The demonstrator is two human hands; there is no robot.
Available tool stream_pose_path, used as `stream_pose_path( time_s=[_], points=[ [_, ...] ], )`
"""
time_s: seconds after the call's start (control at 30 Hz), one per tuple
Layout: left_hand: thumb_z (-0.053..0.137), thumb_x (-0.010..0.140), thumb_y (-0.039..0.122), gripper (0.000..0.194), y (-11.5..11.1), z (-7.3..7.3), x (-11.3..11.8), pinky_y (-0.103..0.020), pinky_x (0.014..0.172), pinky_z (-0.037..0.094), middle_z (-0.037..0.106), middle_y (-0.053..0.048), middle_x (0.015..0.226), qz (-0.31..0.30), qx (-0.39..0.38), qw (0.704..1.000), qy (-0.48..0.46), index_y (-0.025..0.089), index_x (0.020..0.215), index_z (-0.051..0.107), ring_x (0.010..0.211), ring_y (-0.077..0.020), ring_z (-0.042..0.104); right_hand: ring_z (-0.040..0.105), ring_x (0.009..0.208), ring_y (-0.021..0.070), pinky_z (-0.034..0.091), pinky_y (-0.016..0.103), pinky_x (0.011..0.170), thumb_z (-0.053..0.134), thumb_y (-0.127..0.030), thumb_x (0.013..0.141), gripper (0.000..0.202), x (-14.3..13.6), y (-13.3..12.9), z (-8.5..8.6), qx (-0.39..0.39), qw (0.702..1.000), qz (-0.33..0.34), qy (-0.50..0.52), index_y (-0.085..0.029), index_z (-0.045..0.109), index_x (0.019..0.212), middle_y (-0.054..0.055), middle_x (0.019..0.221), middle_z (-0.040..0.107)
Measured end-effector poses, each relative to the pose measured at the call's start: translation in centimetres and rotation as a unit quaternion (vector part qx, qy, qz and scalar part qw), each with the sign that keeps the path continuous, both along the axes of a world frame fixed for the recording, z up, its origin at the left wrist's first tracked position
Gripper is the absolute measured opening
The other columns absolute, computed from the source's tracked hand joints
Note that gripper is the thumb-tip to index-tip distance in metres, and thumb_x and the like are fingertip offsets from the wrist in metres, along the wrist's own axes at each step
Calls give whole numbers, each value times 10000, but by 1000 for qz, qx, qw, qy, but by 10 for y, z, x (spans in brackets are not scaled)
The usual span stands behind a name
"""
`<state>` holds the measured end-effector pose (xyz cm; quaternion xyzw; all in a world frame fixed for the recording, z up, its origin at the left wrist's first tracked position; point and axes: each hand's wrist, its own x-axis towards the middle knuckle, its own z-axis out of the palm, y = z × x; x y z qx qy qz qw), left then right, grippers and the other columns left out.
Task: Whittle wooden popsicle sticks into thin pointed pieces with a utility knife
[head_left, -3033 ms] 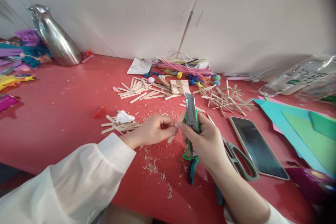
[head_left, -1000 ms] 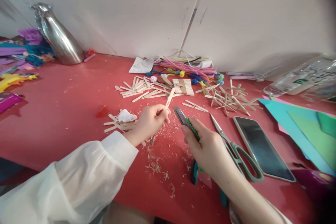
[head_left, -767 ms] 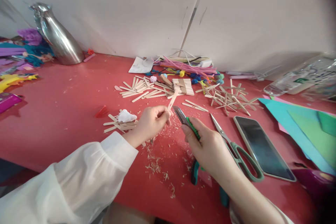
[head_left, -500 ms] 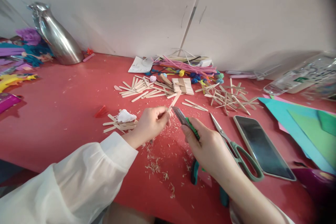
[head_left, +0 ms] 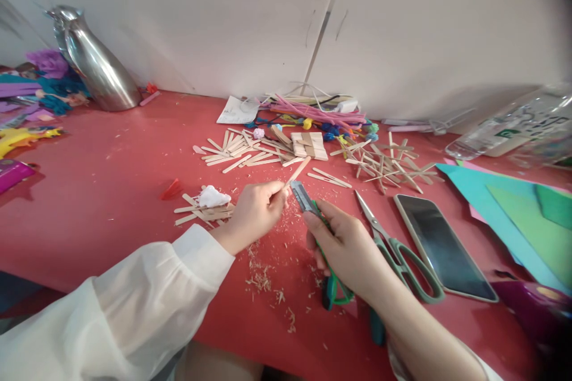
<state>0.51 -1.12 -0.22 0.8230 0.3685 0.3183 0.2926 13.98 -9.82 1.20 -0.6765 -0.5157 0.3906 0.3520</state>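
Between the closed fingers of my left hand (head_left: 261, 208) is a wooden craft stick (head_left: 299, 170), its free end slanting up and to the right. My right hand (head_left: 342, 238) grips a green utility knife (head_left: 304, 197) with the blade out. The blade tip lies close to the stick beside my left fingertips; whether it touches, I cannot tell. Below both hands, wood shavings (head_left: 259, 280) are scattered over the red table (head_left: 134, 190). A small pile of craft sticks (head_left: 201, 212) with a white lump on it sits left of my left hand.
Scissors (head_left: 393, 250) and a phone (head_left: 444, 247) lie right of my right hand. Behind are loose sticks (head_left: 232, 149), split sticks (head_left: 393, 164) and pink pipe cleaners (head_left: 313, 110). A steel jug (head_left: 96, 65) stands back left; coloured paper (head_left: 504, 214) and a plastic bottle (head_left: 504, 128) are at right.
The knife has rolled in my right hand, so the flat of its blade shows more. My right hand has shifted slightly left. My left hand keeps hold of the stick.
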Motion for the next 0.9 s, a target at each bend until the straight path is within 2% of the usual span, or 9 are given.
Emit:
stream_pose_path(
  time_s=[0.07,0.1,0.2,0.27,0.33,0.53,0.7,0.9],
  points=[
    [395,878,292,300,2,-1,0,-208,485,316,499,22,527,-2,-4,1000,-6,151,673,564,478,-89,448,436,318,96,357,223,329,389,-482,831,261,-1,0,1,-18,998,2,68,-239,385,736,-75,533,480],
    [397,877,293,293,3,-2,-1,-206,486,318,492,27,520,-3,-5,1000,-6,155,679,562,476,-90,450,433,318,97,357,224,331,390,-483,831,262,-1,0,1,-15,998,2,64,-238,390,737,-77,522,469],
    [415,860,263,263,6,-2,-1,-205,491,324,487,33,513,0,-6,1000,2,162,651,541,471,-90,456,435,350,108,349,226,378,397,-436,835,235,0,0,1,43,996,-7,-84,-228,429,728,-68,475,439],
    [425,845,235,251,8,-2,-1,-204,506,338,516,29,539,-1,-19,1000,-2,163,627,524,485,-90,472,414,365,112,315,221,391,395,-397,832,206,1,0,1,88,975,-10,-202,-221,476,762,-60,459,434],
    [424,850,246,263,8,-1,-2,-200,517,351,531,28,549,-8,-42,999,-17,163,619,517,499,-90,488,387,364,112,290,217,391,383,-377,832,203,2,0,1,103,959,-6,-263,-217,505,807,-58,459,434],
    [420,868,306,303,7,-1,-1,-196,503,349,521,29,534,-19,-73,997,-32,157,622,518,488,-87,479,370,345,121,279,219,393,355,-380,832,244,2,1,1,91,947,-6,-309,-206,524,861,-65,428,390],
    [411,878,346,324,7,-3,-1,-196,489,338,506,31,520,-25,-76,996,-28,159,637,520,485,-89,476,508,405,170,277,230,407,343,-389,847,286,1,0,0,78,927,-5,-367,-197,545,913,-18,464,502],
    [395,890,358,339,4,-1,-2,-207,500,333,524,17,545,-13,-41,999,-7,154,666,546,496,-96,484,532,398,172,243,233,399,328,-334,872,284,0,-2,-5,116,894,3,-434,-169,553,927,19,501,580]
  ],
)
